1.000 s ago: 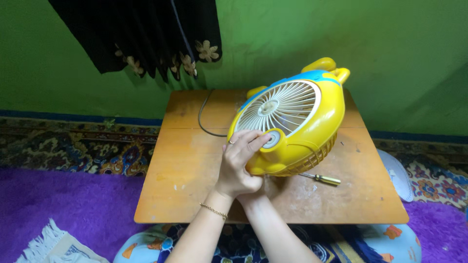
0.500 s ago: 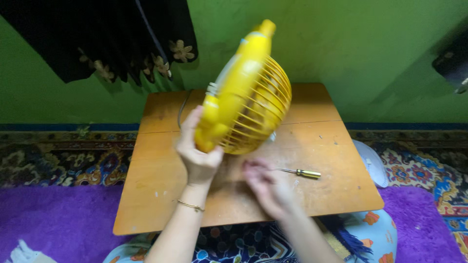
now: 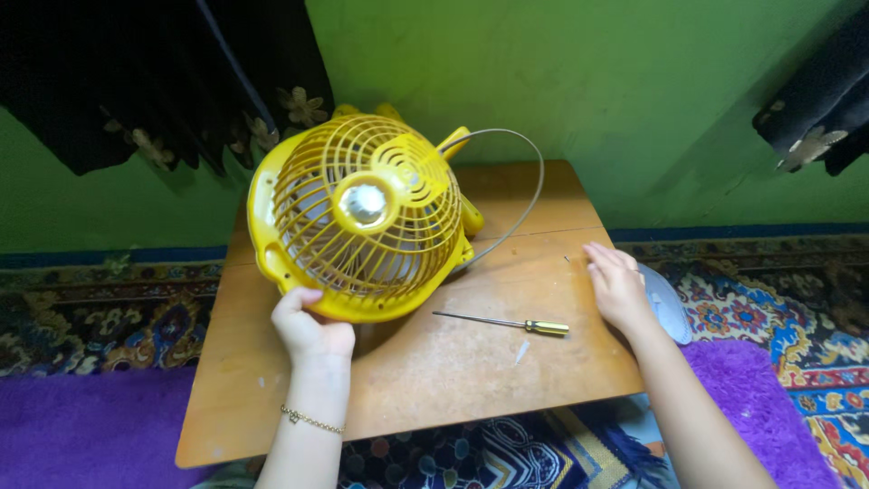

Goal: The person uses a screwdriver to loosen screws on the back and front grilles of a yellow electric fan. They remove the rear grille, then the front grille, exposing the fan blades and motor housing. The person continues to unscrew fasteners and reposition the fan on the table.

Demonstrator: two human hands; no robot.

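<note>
My left hand (image 3: pixel 310 331) grips the lower rim of a yellow fan (image 3: pixel 362 217) and holds it up above the wooden table (image 3: pixel 425 362). The fan's yellow wire grille faces me, with a shiny round hub in its middle. A grey cord (image 3: pixel 525 195) loops out from behind the fan on the right. My right hand (image 3: pixel 617 287) rests flat on the table's right edge, fingers together and holding nothing. A screwdriver with a yellow handle (image 3: pixel 507 322) lies on the table between my two hands.
A green wall stands behind the table, with dark flowered cloth (image 3: pixel 154 81) hanging at upper left and more at upper right (image 3: pixel 815 100). A white disc-shaped piece (image 3: pixel 665 303) lies just off the table's right edge. Patterned carpet and a purple rug (image 3: pixel 81 426) cover the floor.
The fan was turned over from its white front to its yellow back grille. My right hand left the fan and moved right to the table's edge. The camera view shifted right.
</note>
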